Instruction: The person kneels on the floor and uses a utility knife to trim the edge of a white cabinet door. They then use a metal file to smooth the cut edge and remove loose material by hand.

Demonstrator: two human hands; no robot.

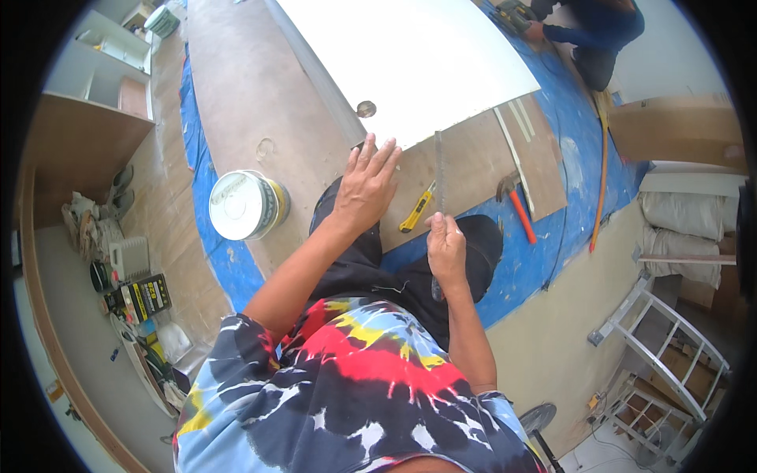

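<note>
- White panel [441, 63], lying over a brown board [473, 160]: probably stiff, heavy, smooth enough to slip — best taken by opposite edges, sparing the corners.
- At its near corner, left hand [366, 189]: straight-fingered, slightly spread, gripping nothing visible; firm contact impossible to tell.
- In the right hand [447, 251], closed around it: thin grey strip [440, 173], running forward to the panel's near edge — probably light, springy; best held near the lower end.
</note>
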